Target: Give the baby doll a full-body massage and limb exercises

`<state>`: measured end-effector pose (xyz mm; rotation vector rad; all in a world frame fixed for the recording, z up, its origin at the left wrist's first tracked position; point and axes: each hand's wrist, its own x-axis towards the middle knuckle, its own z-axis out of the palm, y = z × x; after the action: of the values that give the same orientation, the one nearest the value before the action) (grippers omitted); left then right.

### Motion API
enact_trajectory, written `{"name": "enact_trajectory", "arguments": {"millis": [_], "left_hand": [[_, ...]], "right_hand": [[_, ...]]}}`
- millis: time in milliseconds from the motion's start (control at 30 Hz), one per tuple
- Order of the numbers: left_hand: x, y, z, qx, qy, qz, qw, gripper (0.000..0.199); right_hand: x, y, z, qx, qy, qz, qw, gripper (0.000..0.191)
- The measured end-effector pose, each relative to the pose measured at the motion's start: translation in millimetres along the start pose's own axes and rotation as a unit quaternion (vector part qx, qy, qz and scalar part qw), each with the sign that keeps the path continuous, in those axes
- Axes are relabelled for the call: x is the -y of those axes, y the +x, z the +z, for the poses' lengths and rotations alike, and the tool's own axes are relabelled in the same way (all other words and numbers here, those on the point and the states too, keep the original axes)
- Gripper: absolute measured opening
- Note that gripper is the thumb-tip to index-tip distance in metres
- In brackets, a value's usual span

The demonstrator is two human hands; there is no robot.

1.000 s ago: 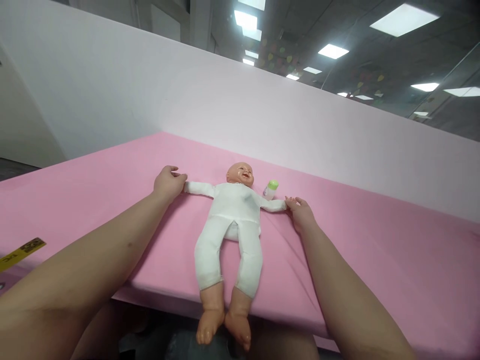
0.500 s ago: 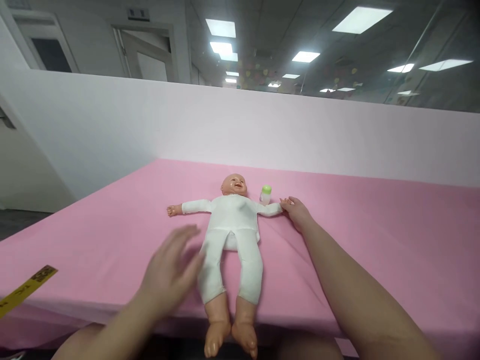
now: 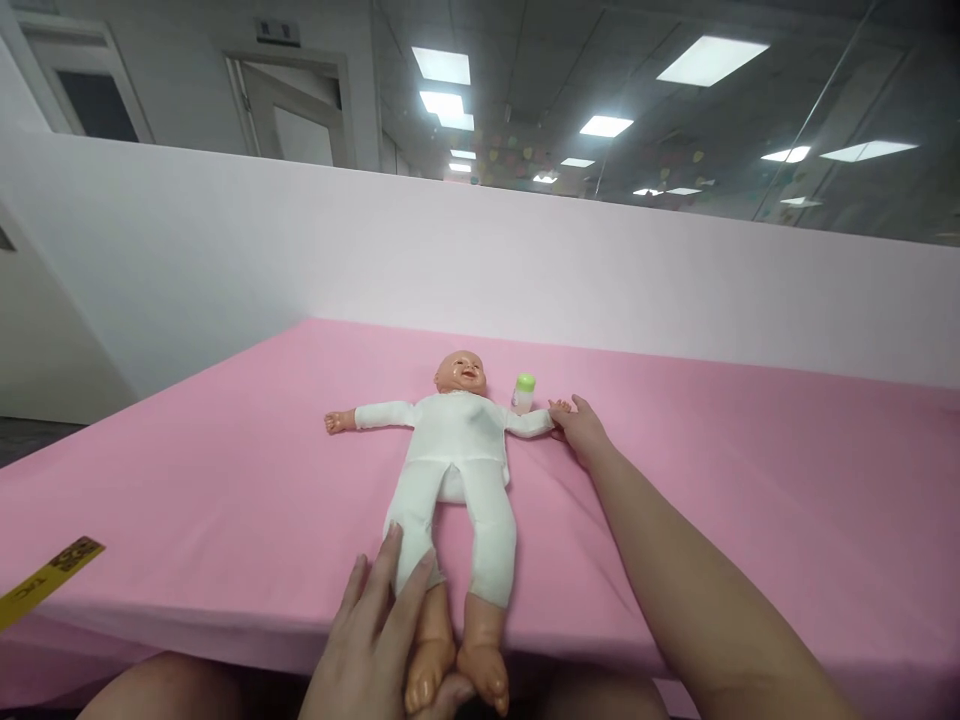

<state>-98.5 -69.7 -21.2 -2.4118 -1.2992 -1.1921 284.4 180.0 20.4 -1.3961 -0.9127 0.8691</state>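
Observation:
A baby doll [image 3: 459, 430] in a white outfit lies on its back on the pink cloth, arms spread, bare feet at the front edge. My right hand [image 3: 586, 432] pinches the doll's small hand on the right side. My left hand [image 3: 375, 630] lies with spread fingers against the doll's left-side lower leg, and its thumb area is partly hidden near the feet. Just beyond the doll's right-side arm stands a small bottle [image 3: 524, 394] with a green cap.
The pink-covered table [image 3: 225, 460] meets a low white wall [image 3: 570, 270] at the back. A yellow strip [image 3: 49, 582] with a printed code lies at the left front edge. Behind the wall are glass, a door and ceiling lights.
My left hand has come down and toward me, from above the cloth beside the doll's thigh to its lower leg. My right hand keeps hold of the doll's hand.

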Motion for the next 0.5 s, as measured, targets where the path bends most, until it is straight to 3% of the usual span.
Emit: {"name": "enact_trajectory", "arguments": {"millis": [200, 300, 367, 500], "left_hand": [[-3.8, 9.4, -12.5, -0.008, -0.059, -0.024, 0.998, 0.088], [0.0, 23.8, -23.4, 0.003, -0.101, -0.058, 0.993, 0.084], [4.7, 39.7, -28.1, 0.011, -0.126, -0.098, 0.987, 0.079], [19.5, 82.4, -29.9, 0.035, -0.184, -0.169, 0.968, 0.068]], "right_hand": [[11.5, -19.4, 24.8, 0.062, 0.039, -0.064, 0.995, 0.049], [17.2, -36.4, 43.1, 0.074, -0.031, -0.134, 0.988, 0.041], [22.5, -50.8, 54.3, 0.088, -0.121, -0.217, 0.965, 0.047], [32.7, -75.1, 69.9, 0.153, -0.295, -0.343, 0.879, 0.052]]}}
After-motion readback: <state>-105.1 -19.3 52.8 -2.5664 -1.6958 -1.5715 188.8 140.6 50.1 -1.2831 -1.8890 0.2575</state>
